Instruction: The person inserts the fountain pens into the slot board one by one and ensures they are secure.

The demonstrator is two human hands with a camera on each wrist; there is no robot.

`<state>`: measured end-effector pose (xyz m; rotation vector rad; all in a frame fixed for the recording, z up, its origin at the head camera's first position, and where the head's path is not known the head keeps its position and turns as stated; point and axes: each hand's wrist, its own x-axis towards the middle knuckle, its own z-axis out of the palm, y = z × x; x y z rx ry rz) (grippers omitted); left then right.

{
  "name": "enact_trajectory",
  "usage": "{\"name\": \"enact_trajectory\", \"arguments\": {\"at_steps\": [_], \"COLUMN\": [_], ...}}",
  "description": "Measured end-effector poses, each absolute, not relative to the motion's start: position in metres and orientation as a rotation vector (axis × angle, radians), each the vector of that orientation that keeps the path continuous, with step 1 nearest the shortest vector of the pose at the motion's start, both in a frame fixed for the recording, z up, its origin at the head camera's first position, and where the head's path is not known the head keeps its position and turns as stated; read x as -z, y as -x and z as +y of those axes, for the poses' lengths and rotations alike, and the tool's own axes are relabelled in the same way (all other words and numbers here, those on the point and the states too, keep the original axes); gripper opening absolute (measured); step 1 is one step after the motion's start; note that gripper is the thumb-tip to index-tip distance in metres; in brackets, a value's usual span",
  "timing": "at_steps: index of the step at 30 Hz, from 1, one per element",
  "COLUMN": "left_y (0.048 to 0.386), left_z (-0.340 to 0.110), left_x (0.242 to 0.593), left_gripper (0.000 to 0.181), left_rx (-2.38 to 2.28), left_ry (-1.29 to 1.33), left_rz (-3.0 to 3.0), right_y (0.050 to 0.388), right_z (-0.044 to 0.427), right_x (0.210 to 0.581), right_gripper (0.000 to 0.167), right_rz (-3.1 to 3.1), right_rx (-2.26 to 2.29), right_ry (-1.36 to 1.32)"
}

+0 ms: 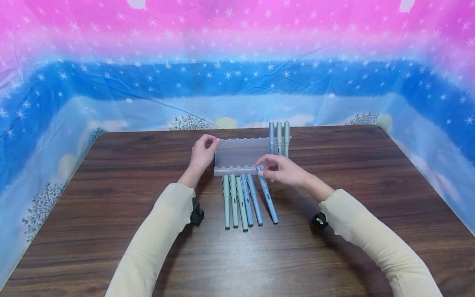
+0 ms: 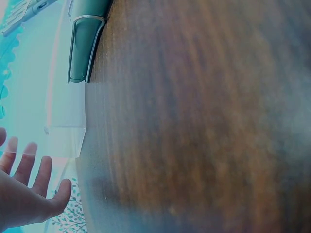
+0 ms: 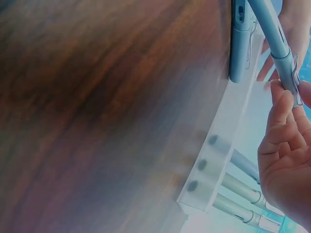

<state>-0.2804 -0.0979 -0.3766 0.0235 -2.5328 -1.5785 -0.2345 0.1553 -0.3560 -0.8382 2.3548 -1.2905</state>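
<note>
A translucent pen tray (image 1: 241, 156) with scalloped front and back edges stands on the table. At its left end is my left hand (image 1: 203, 153), fingertips touching the side; the left wrist view shows this hand (image 2: 29, 189) with fingers spread and fairly straight. My right hand (image 1: 283, 169) pinches a blue pen (image 1: 268, 197) by its capped, clipped end, over the tray's front edge. The pen slants toward the front of the table; in the right wrist view thumb and fingers close on its cap (image 3: 286, 73). Several green pens (image 1: 233, 202) and blue pens (image 1: 254, 202) lie before the tray.
One blue pen (image 1: 271, 136) and two green pens (image 1: 283, 138) rest side by side in the tray's right end. The brown wooden table (image 1: 122, 173) reaches a snowflake-patterned cloth (image 1: 230, 78) at the back and sides.
</note>
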Motion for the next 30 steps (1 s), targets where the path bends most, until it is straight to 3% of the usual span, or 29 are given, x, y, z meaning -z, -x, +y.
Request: {"name": "enact_trajectory", "arguments": {"at_steps": [15,30], "left_y": [0.280,0.279], "left_z": [-0.098,-0.098], "left_x": [0.376,0.376], "left_gripper": [0.025,0.025], "left_rx": [1.572,1.594], "left_ry": [-0.019,-0.024], "left_rz": [-2.538,-2.538], "right_y": [0.241,0.230], "right_z": [0.156,0.151], "right_x": [0.348,0.305], "right_gripper": [0.025,0.025], "right_rz": [2.414,2.518], "right_rx": [1.358,1.357], "right_ry": [0.859,0.817]}}
